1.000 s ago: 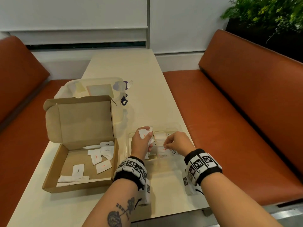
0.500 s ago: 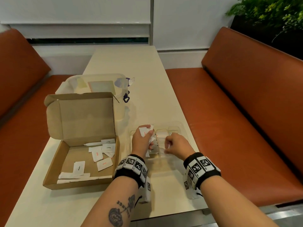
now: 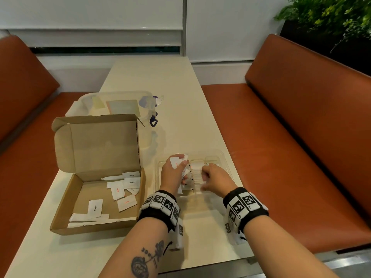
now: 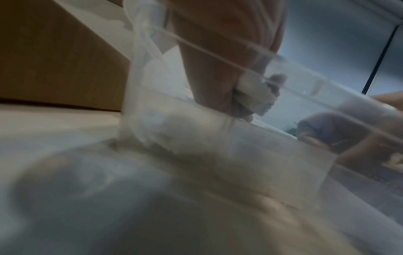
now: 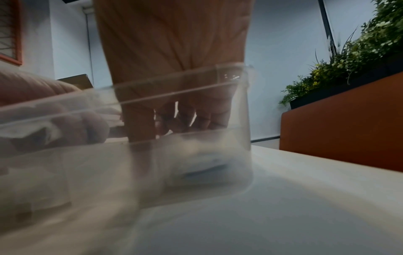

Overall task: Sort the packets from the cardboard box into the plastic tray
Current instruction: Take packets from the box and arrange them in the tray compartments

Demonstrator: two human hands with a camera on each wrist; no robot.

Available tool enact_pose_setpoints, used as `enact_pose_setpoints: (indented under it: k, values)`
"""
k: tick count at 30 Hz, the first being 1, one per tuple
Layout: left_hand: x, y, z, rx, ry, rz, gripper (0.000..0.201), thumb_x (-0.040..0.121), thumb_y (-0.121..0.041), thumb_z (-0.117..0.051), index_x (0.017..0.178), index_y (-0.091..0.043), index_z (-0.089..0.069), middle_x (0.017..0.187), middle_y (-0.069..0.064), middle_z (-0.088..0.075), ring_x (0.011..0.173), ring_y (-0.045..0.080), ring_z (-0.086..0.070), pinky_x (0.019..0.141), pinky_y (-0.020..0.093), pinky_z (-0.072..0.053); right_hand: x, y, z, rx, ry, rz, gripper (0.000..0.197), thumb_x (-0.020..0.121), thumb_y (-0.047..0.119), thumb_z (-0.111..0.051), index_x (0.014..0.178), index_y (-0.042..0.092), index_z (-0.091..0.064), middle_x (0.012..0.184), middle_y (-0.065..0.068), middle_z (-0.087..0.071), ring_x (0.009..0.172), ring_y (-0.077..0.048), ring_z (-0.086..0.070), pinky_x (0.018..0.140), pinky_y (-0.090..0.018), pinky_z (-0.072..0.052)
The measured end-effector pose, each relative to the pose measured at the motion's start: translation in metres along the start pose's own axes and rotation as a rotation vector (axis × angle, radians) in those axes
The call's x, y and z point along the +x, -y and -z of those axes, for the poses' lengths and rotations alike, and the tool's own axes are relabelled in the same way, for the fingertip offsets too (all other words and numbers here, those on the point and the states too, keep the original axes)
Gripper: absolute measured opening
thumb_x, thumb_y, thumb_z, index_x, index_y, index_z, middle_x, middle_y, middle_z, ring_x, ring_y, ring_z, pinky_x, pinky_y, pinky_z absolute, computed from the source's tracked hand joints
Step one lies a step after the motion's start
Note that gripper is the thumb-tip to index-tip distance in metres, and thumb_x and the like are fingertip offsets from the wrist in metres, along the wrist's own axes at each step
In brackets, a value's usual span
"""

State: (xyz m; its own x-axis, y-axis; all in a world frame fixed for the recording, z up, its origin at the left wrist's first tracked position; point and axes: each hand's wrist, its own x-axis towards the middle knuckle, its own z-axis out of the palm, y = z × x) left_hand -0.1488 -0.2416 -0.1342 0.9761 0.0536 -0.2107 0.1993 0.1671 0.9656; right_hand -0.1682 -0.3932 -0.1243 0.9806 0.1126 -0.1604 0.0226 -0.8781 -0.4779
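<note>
Since the earlier frames the right hand [image 3: 215, 178] is pulling back a little toward the near edge of the clear plastic tray [image 3: 224, 157], where before it was reaching further in over the middle compartment; the left hand [image 3: 174, 173] is staying where it was, over the tray's left end. That left hand is gripping a small bunch of white packets [image 3: 176, 162], thumb on top and fingers curled beneath, and the left wrist view is showing the bunch [image 4: 254, 96] pinched edge-on behind the tray wall. The right hand is hovering with its fingers [image 5: 139, 124] pointing down into the tray and partly curled; it is blurred, and I cannot tell whether it is pinching a packet. More white packets are already lying in the tray's middle section [image 3: 195, 171], and a good many are still lying loose in the open cardboard box [image 3: 60, 205] just left of the tray, some with red print [image 3: 126, 202], some with black [image 3: 95, 206]. These sachets are probably very light, thin and floppy, with slick paper faces, so a fanned bunch is likely to slip; each is best being taken by a short edge between thumb and forefinger, one at a time. Otherwise the box, tray and lidded plastic container [image 3: 116, 105] behind the box are sitting as before.
</note>
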Motion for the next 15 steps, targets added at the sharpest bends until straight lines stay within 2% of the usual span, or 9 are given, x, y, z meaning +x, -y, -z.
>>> enact_pose_setpoints:
  k: [4, 10, 13, 15]
  values:
    - [-0.001, -0.001, -0.001, -0.046, 0.009, 0.029, 0.014, 0.094, -0.009, -0.052, 0.095, -0.021, -0.059, 0.080, 0.005, -0.064, 0.043, 0.014, -0.046, 0.037, 0.020, -0.035, 0.000, 0.001, -0.001, 0.020, -0.018, -0.025, 0.044, 0.064, 0.011, -0.079, 0.060, 0.023, -0.037, 0.074, 0.007, -0.041, 0.062, -0.010, -0.040, 0.052, -0.021, -0.027]
    - [-0.003, -0.004, 0.000, -0.167, 0.050, 0.096, 0.020, 0.099, -0.009, -0.041, 0.099, -0.017, -0.059, 0.084, 0.011, -0.064, 0.039, 0.014, -0.047, 0.036, 0.018, -0.034, -0.003, 0.001, 0.000, 0.052, -0.019, -0.025, 0.039, 0.066, 0.014, -0.079, 0.063, 0.022, -0.041, 0.075, 0.006, -0.044, 0.067, -0.014, -0.044, 0.053, -0.020, -0.029]
    - [-0.003, -0.006, 0.000, -0.190, 0.074, 0.105, 0.021, 0.100, -0.010, -0.039, 0.099, -0.017, -0.058, 0.089, 0.012, -0.065, 0.040, 0.014, -0.047, 0.036, 0.017, -0.033, -0.003, 0.007, 0.003, 0.191, -0.143, -0.036, 0.022, 0.077, 0.024, -0.073, 0.071, 0.017, -0.053, 0.072, 0.004, -0.053, 0.065, -0.011, -0.047, 0.054, -0.019, -0.033]
    - [-0.004, -0.007, 0.000, -0.175, 0.090, 0.098, 0.021, 0.099, -0.011, -0.040, 0.099, -0.018, -0.059, 0.092, 0.012, -0.065, 0.041, 0.015, -0.048, 0.036, 0.017, -0.034, -0.002, 0.016, 0.005, 0.352, -0.214, -0.057, 0.028, 0.085, 0.034, -0.066, 0.072, 0.009, -0.060, 0.069, -0.002, -0.058, 0.062, -0.011, -0.049, 0.057, -0.021, -0.037]
